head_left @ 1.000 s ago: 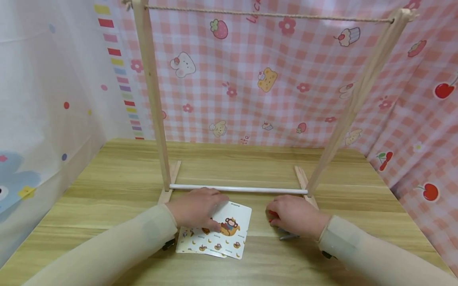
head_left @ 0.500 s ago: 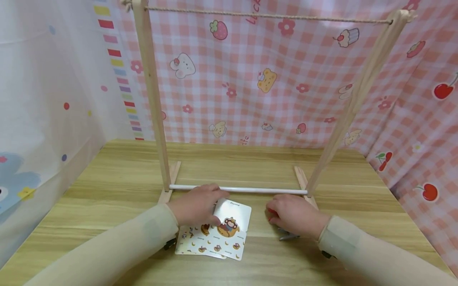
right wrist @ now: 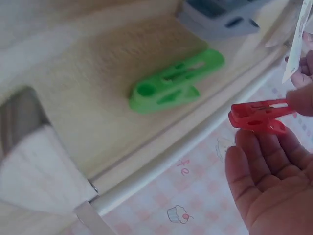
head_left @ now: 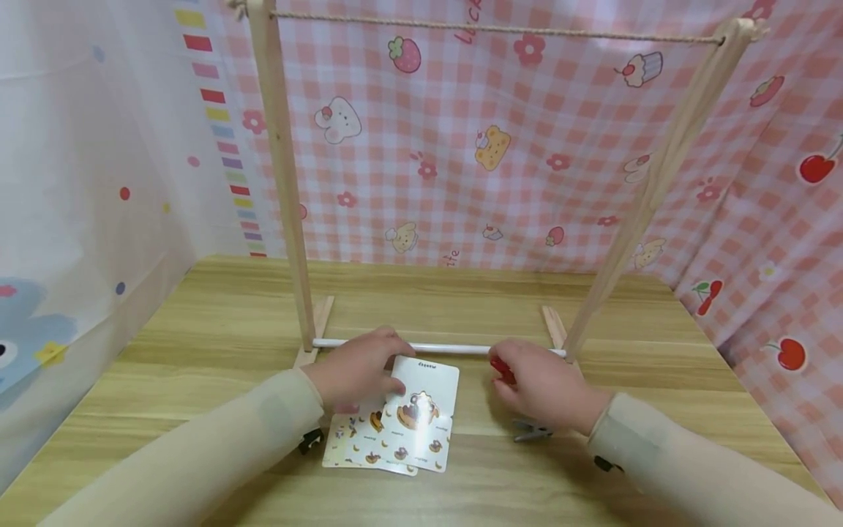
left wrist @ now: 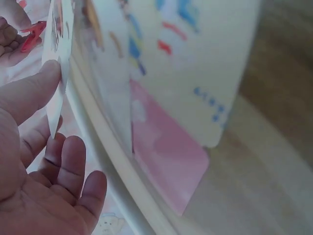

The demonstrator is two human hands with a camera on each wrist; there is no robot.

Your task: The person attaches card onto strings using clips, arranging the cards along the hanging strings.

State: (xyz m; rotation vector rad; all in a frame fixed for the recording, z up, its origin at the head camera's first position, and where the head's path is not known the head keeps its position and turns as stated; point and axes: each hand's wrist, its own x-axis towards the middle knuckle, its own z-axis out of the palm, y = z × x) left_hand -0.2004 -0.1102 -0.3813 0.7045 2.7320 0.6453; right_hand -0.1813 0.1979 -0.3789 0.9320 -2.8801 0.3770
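Observation:
My left hand (head_left: 356, 373) pinches the top edge of a white card (head_left: 421, 432) with a monkey picture between thumb and fingers. In the left wrist view this card stands lifted, edge-on to the camera. Other picture cards (head_left: 356, 443) lie under and beside it on the table, and a pink corner (left wrist: 168, 156) shows there. My right hand (head_left: 546, 384) holds a red clothespin (right wrist: 257, 115) between thumb and fingers, above the table. Under that hand lie a green clothespin (right wrist: 176, 81) and a grey clothespin (head_left: 532, 430); the head view hides the green one.
Behind the hands stands a wooden frame, with a left post (head_left: 283, 168), a right post (head_left: 665, 168) and a white rod (head_left: 454, 348) low between them. A rope (head_left: 494, 28) spans its top. A pink checked curtain (head_left: 435, 197) hangs behind the wooden table (head_left: 197, 351).
My left hand has raised the monkey card and shifted slightly away from me. My right hand has lifted with the red clothespin, uncovering more of the grey one.

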